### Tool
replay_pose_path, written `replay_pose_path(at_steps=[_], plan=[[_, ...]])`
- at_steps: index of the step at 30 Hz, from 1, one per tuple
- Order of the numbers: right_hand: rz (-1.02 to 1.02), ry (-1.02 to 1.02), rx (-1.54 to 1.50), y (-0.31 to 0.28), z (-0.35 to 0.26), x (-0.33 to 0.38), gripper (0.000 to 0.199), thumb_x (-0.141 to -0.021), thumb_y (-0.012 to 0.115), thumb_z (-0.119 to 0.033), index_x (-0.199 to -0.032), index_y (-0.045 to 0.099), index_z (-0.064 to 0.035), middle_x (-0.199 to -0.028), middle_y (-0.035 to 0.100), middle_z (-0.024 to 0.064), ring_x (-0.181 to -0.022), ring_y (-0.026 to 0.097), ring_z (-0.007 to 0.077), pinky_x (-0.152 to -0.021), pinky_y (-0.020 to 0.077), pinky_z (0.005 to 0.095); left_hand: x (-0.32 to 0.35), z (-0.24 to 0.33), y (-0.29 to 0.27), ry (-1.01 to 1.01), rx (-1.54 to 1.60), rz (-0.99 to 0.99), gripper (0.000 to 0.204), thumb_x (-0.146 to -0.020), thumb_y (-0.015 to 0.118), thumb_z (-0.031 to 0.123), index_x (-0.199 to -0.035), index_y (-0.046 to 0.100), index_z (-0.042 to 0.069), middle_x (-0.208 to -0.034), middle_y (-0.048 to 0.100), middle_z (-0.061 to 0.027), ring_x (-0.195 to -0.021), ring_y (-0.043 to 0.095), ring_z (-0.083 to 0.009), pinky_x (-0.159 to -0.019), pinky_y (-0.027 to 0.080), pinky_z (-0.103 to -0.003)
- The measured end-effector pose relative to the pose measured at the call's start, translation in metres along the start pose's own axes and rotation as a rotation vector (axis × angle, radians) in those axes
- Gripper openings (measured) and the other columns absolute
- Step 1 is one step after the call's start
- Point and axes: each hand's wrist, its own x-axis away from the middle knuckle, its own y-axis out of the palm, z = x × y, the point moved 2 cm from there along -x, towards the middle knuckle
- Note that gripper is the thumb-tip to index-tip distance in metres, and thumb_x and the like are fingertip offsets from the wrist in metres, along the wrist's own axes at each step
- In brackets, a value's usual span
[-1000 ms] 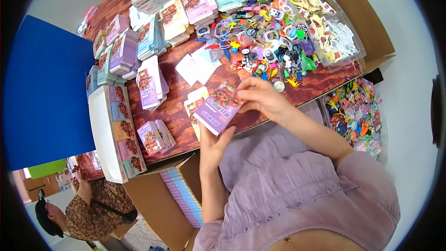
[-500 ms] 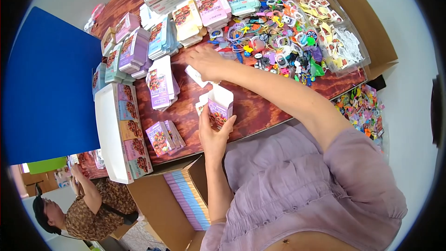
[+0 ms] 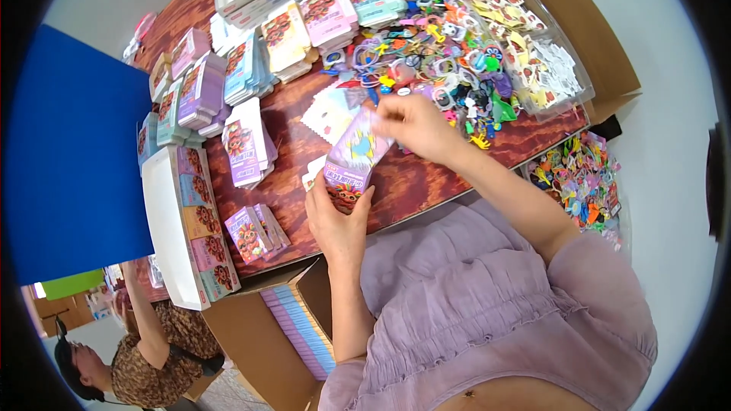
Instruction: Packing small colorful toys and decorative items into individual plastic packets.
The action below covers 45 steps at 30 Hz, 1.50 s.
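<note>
My left hand (image 3: 337, 224) is wrapped round a small purple printed carton (image 3: 344, 183), held upright above the near part of the table. At the carton's mouth is a thin purple packet (image 3: 360, 139) with a yellow and blue figure on it. My right hand (image 3: 417, 128) pinches the packet's upper right side; its fingertips are slightly blurred. Whether the packet's lower end is inside the carton is hard to make out. Just beyond lies a pale sachet (image 3: 326, 112) with zigzag edges. A white piece (image 3: 313, 173) shows beside my left fingers.
Flat carton stacks (image 3: 247, 144) stand at left and back. A heap of small toys (image 3: 457, 53) covers the back right, by a clear tray (image 3: 545, 53) of small cards. Purple cartons (image 3: 255, 233) lie front left, near a white display box (image 3: 173, 221). Another person (image 3: 156, 350) works far left.
My right hand has come back toward me from the table's middle and now holds the purple packet at the carton. My left hand still grips the carton. The pale sachet is now uncovered.
</note>
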Motion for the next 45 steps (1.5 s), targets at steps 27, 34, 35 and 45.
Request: replay_pose_path(at_steps=[27, 34, 35, 45], plan=[[0.243, 0.026, 0.131, -0.065, 0.049, 0.041, 0.018, -0.081, 0.072, -0.008, -0.092, 0.057, -0.0058, -0.083, 0.060, 0.0034, -0.065, 0.058, 0.0137, -0.057, 0.0452, 0.0265, 0.015, 0.014, 0.007, 0.078, 0.154, -0.143, 0.074, -0.069, 0.085, 0.008, -0.132, 0.048, -0.002, -0.114, 0.054, -0.0163, -0.108, 0.056, -0.0320, -0.093, 0.046, -0.040], [0.299, 0.180, -0.085, -0.100, 0.061, 0.026, 0.020, -0.088, 0.055, -0.003, -0.107, 0.056, -0.0064, -0.084, 0.058, 0.0007, -0.058, 0.052, 0.0051, -0.045, 0.0357, 0.0205, 0.010, 0.022, 0.016, 0.035, 0.216, -0.213, 0.074, -0.070, 0.085, 0.010, -0.133, 0.047, -0.003, -0.117, 0.054, -0.0163, -0.106, 0.057, -0.0300, -0.090, 0.047, -0.039], [0.283, 0.171, -0.102, -0.093, 0.055, 0.019, 0.016, -0.088, 0.055, -0.004, -0.104, 0.055, -0.0065, -0.085, 0.057, 0.0006, -0.058, 0.051, 0.0067, -0.046, 0.0375, 0.0217, 0.010, 0.022, 0.017, 0.034, 0.216, -0.210, 0.074, -0.070, 0.085, 0.010, -0.133, 0.047, -0.003, -0.117, 0.054, -0.0163, -0.106, 0.057, -0.0300, -0.090, 0.047, -0.039], [0.249, 0.186, -0.159, -0.116, 0.042, -0.001, 0.012, -0.092, 0.065, -0.015, -0.094, 0.062, -0.0032, -0.075, 0.059, -0.0018, -0.068, 0.055, 0.0075, -0.054, 0.0422, 0.0244, 0.009, 0.022, 0.016, 0.107, 0.190, -0.194, 0.077, -0.069, 0.085, 0.009, -0.135, 0.047, -0.002, -0.116, 0.053, -0.0114, -0.107, 0.056, -0.0228, -0.079, 0.053, -0.032]])
